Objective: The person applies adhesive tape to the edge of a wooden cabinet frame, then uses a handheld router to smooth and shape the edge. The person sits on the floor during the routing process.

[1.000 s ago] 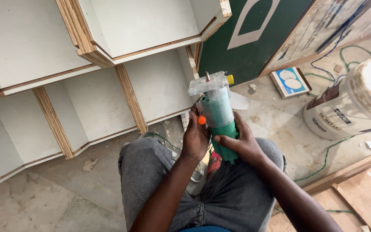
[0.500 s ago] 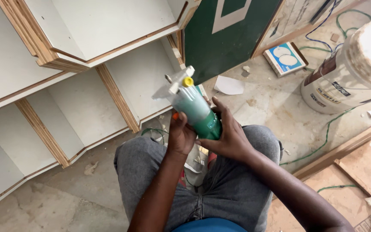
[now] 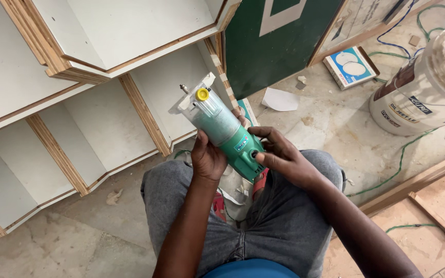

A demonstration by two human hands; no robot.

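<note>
Green trimmer router [image 3: 230, 135] gripped in left hand [image 3: 208, 159] and right hand [image 3: 283, 158], above dusty concrete floor [image 3: 57, 242], white shelving [image 3: 104, 103] alongside.

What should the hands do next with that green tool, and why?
Probably steady the green trimmer before anything else: the left hand grips its body, the right hand rests fingers by its side, and its clear base points up at the white shelf unit, not touching it.

A green plastic trimmer [image 3: 227, 135] with a clear, dusty base and yellow knob is showing a smooth, slightly glossy shell, while white laminated boards [image 3: 104, 31] (raw plywood edges exposed) are lying matt at far left; a glossy plastic bucket [image 3: 423, 87] is standing on the rough, dusty concrete floor [image 3: 336, 123].
</note>
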